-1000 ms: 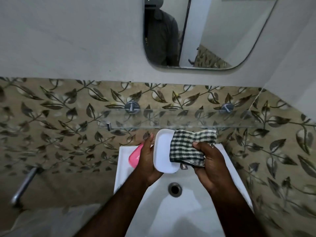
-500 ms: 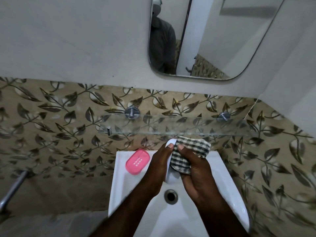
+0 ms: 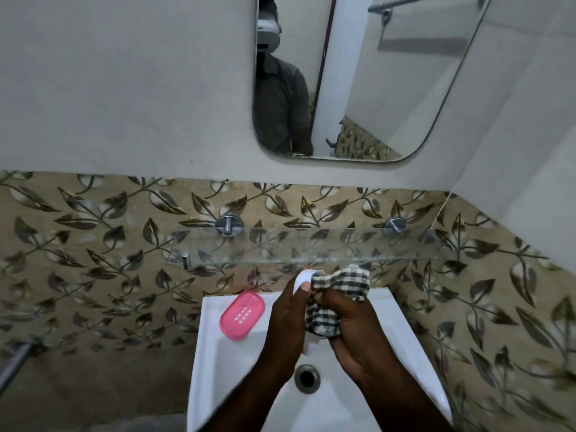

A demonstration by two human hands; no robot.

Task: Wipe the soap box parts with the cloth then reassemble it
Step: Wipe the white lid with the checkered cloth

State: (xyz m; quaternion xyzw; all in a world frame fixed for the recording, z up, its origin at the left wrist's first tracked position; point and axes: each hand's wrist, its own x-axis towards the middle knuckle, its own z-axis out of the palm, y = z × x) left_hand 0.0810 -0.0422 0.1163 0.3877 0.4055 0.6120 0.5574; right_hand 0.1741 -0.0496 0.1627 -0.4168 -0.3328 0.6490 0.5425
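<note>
My left hand (image 3: 288, 319) grips the white soap box part (image 3: 303, 276) on edge above the sink; only its top end shows past my fingers. Pressed against that part is a dark green and white checked cloth (image 3: 343, 283), bunched in my right hand (image 3: 349, 332). The pink soap box part (image 3: 242, 314), with small drain slots in its middle, lies flat on the sink's back left corner, clear of both hands.
The white sink (image 3: 212, 363) has its drain hole (image 3: 307, 378) just below my hands. A glass shelf (image 3: 311, 246) on two metal pegs juts from the leaf-patterned tile wall right above them. A mirror (image 3: 358, 76) hangs higher. A metal pipe (image 3: 14, 363) sticks out at far left.
The white part has turned from facing me to edge-on between my hands. The cloth has bunched up and wrapped closer around it. The pink part has come into full view.
</note>
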